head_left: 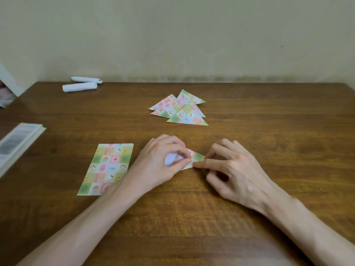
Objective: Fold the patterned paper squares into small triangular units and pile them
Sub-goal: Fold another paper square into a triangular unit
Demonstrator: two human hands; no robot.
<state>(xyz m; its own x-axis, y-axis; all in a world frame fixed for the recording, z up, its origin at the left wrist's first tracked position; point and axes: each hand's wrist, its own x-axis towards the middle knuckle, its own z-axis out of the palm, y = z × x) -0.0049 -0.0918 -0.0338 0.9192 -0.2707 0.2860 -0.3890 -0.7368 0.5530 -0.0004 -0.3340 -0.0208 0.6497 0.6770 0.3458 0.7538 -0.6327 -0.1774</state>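
Observation:
A small patterned paper, partly folded with its white underside showing, lies on the wooden table between my hands. My left hand pinches its left part with curled thumb and fingers. My right hand presses its right corner with the index fingertip and thumb, the other fingers bent. A pile of several folded patterned triangles lies farther back, centre. A flat stack of unfolded patterned paper lies to the left of my left forearm.
Two white paper rolls lie at the back left by the wall. A white book or box sits at the table's left edge. Papers lean at the far left.

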